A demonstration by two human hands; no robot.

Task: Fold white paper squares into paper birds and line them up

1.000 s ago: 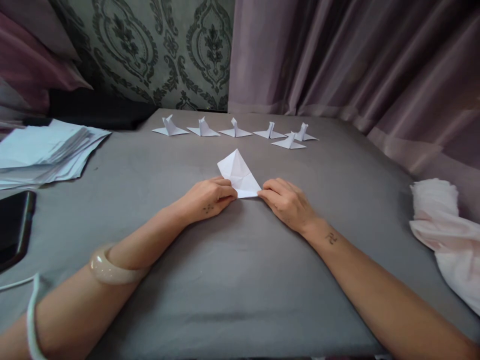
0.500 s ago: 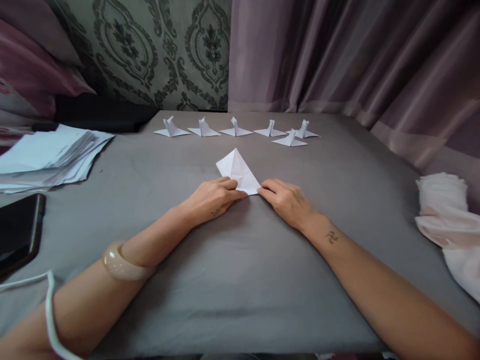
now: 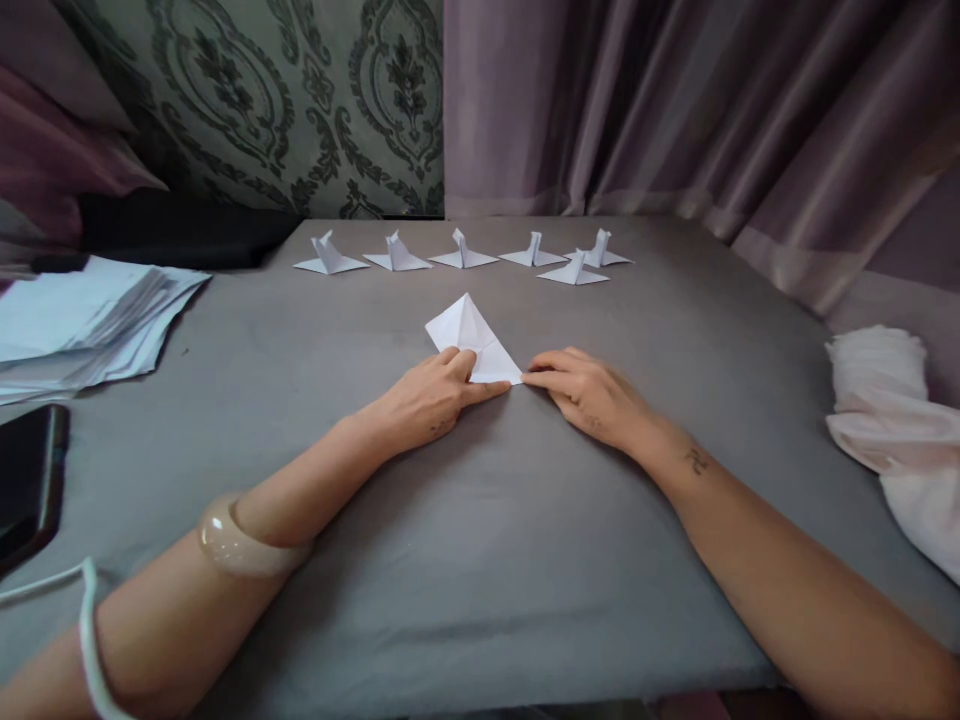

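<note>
A white folded paper (image 3: 480, 335) with crease lines lies flat on the grey cloth, its point away from me. My left hand (image 3: 439, 395) presses its lower left part; the index finger stretches along the near edge and the other fingers are curled. At the right corner, my right hand (image 3: 592, 395) has its index fingertip on the paper, with the other fingers bent in. Its thumb is mostly hidden.
Several folded white paper figures (image 3: 463, 252) stand in a row towards the back. A stack of paper (image 3: 90, 315) and a dark phone (image 3: 30, 485) lie at left, by a white cable (image 3: 88, 630). Pale cloth (image 3: 877, 380) is bundled at right.
My left index finger has slid right along the near edge to close by the corner. My right hand has turned, its index finger now straighter at the corner. The view has shifted slightly.
</note>
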